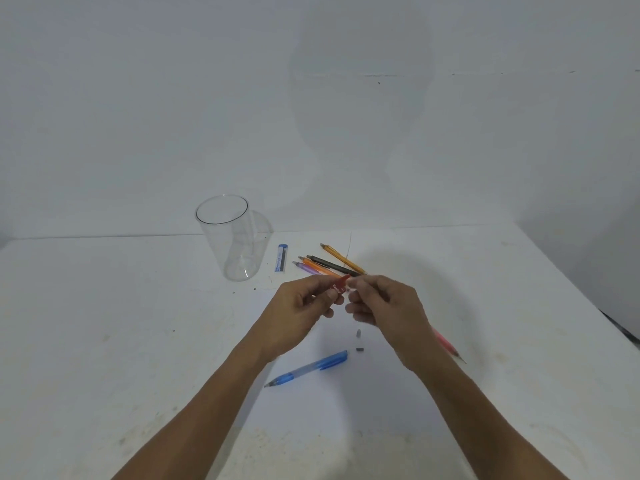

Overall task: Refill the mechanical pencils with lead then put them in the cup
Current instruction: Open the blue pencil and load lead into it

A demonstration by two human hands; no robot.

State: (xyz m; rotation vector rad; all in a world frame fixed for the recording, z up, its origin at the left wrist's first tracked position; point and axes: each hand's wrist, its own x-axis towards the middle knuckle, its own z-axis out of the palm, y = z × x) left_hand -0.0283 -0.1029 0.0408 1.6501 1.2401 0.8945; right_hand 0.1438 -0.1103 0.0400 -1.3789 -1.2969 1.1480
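Both arms are bare: the left forearm (207,393) and the right forearm (478,410) show uncovered from the bottom edge up to the wrists. The left hand (304,306) and right hand (388,306) are bare too. A short thumbnail (331,298) shows on the left hand; the right fingers (360,308) look blurred.

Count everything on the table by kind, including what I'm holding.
Pencils: 6, blue, pink, purple, orange, black, yellow
Lead cases: 2, blue case, red case held
Cup: 1
Grey bits: 2
Total: 11
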